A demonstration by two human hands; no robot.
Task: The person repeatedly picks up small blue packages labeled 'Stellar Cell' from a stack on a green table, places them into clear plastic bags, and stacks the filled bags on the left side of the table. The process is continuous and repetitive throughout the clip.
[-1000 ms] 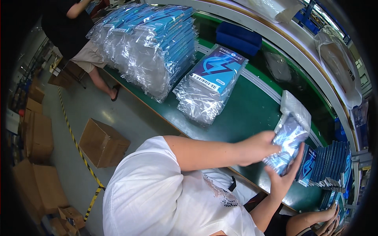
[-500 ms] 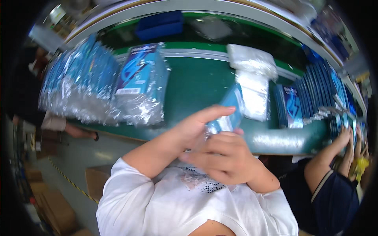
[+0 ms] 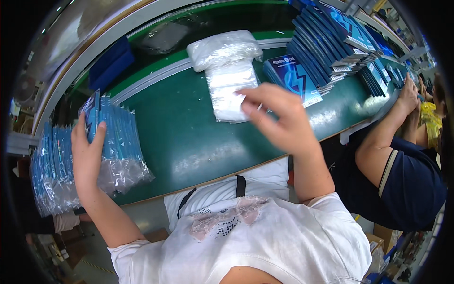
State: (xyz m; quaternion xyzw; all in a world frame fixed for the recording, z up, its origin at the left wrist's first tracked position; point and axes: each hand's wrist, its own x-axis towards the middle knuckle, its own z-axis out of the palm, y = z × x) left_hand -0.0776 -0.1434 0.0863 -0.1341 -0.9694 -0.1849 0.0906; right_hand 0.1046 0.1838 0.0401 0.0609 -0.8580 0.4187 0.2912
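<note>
My left hand (image 3: 87, 151) rests flat against the end of a row of blue flat boxes wrapped in clear plastic bags (image 3: 118, 142), which stand on edge at the left of the green table (image 3: 189, 137). My right hand (image 3: 279, 118) hovers with fingers spread over a stack of empty clear plastic bags (image 3: 231, 90) at the table's middle. It holds nothing. To the right of that stack lies an unwrapped blue flat box (image 3: 291, 75).
A long row of unwrapped blue boxes (image 3: 340, 42) leans at the back right. More bagged boxes (image 3: 52, 175) are piled at the far left. A person in a dark blue shirt (image 3: 406, 175) works at my right, arm on the table edge. A dark blue bin (image 3: 111, 59) sits behind.
Both hands held a bagged blue box before. Now it stands with the row at the left under my left hand, and my right hand has moved to the empty bags.
</note>
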